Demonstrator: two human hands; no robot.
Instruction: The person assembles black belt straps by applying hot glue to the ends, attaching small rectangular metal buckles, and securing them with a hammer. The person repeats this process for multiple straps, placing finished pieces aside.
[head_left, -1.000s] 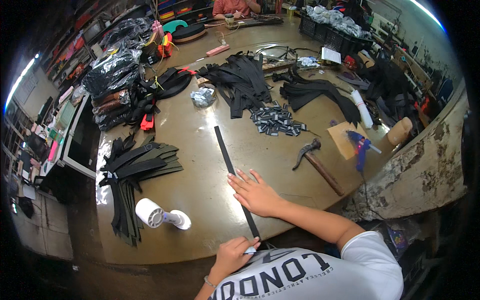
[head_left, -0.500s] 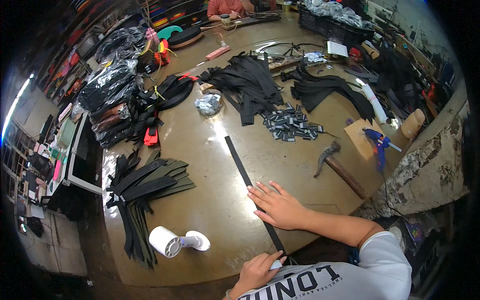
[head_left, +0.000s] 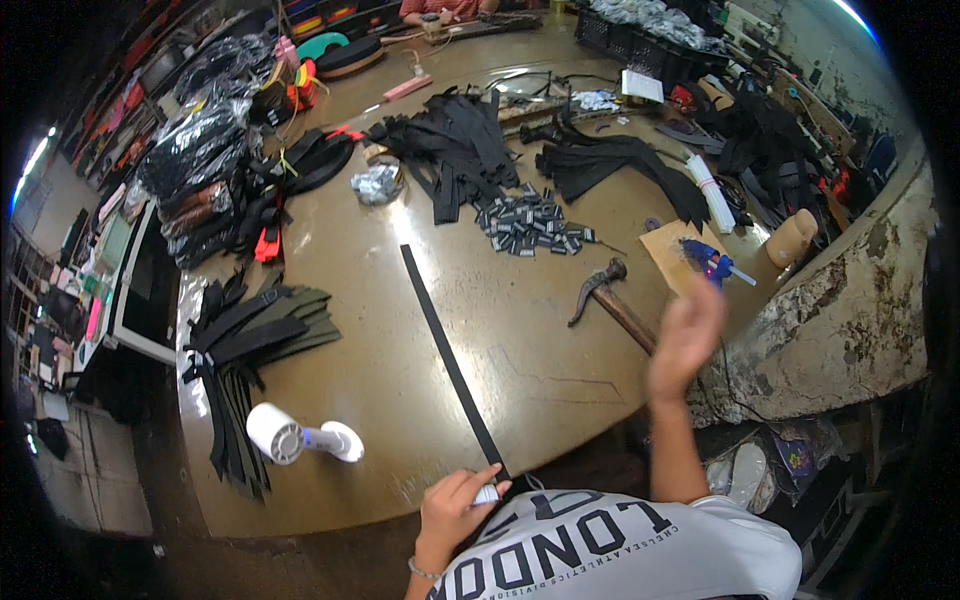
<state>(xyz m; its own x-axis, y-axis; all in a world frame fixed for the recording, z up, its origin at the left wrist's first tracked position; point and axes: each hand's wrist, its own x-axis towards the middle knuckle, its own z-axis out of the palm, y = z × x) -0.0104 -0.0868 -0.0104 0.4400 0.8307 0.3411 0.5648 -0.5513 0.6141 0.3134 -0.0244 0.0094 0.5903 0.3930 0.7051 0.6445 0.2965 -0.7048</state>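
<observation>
A long black webbing strap point(head_left: 445, 350) lies flat across the table, its near end at the table's front edge. At that end my left hand point(head_left: 455, 508) is closed around a small white piece point(head_left: 487, 494), which is mostly hidden by the fingers. The fingertips touch the strap. My right hand point(head_left: 685, 345) is raised off the strap at the right, blurred by motion, so its fingers are unclear. Just beyond it in view, a blue glue gun point(head_left: 706, 258) rests on a brown cardboard piece point(head_left: 662, 255). A hammer point(head_left: 622, 312) lies to this hand's left.
Several small black-and-white pieces point(head_left: 530, 222) are heaped mid-table near black strap bundles point(head_left: 450, 145). At left lie black and olive straps point(head_left: 265, 330) and a white handheld fan point(head_left: 275, 433). A black crate point(head_left: 650, 50) stands at the back; another person point(head_left: 440, 10) sits across.
My right hand has lifted off the strap and moved right and away, toward the glue gun. My left hand stays at the strap's near end. The whole view has shifted a little.
</observation>
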